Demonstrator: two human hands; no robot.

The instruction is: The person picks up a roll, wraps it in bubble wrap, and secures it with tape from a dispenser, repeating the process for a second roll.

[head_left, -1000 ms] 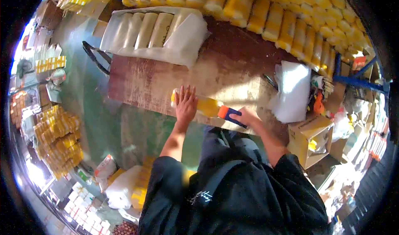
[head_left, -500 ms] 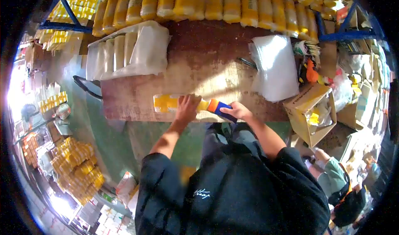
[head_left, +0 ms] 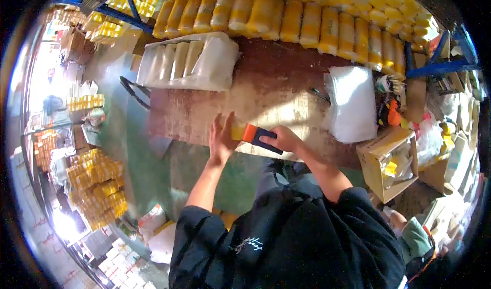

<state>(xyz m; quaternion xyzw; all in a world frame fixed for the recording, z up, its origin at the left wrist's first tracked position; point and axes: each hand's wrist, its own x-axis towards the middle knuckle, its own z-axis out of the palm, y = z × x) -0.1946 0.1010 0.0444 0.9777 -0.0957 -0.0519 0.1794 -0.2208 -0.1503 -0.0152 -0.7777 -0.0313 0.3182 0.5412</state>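
Observation:
My right hand point(head_left: 280, 138) is closed around a dark blue and orange handheld tool point(head_left: 250, 133), which looks like a tape dispenser. A small yellow piece point(head_left: 238, 132) shows at the tool's left end, partly hidden. Beside it, my left hand point(head_left: 222, 138) has its fingers spread and pointing away from me, its thumb side by the yellow piece. Both hands are over the front edge of the worn wooden table point(head_left: 189, 110).
A clear plastic bag of pale rolls point(head_left: 179, 61) lies at the back left, white plastic sheets point(head_left: 350, 105) at the right. Yellow wrapped rolls point(head_left: 291, 20) line the back. An open cardboard box point(head_left: 376, 161) stands by the right edge, with a blue rack bar point(head_left: 440, 68) behind.
The yellow and white wrapped roll under my left hand is no longer visible. My left hand has opened its fingers. The tool has moved slightly left, and the view has shifted.

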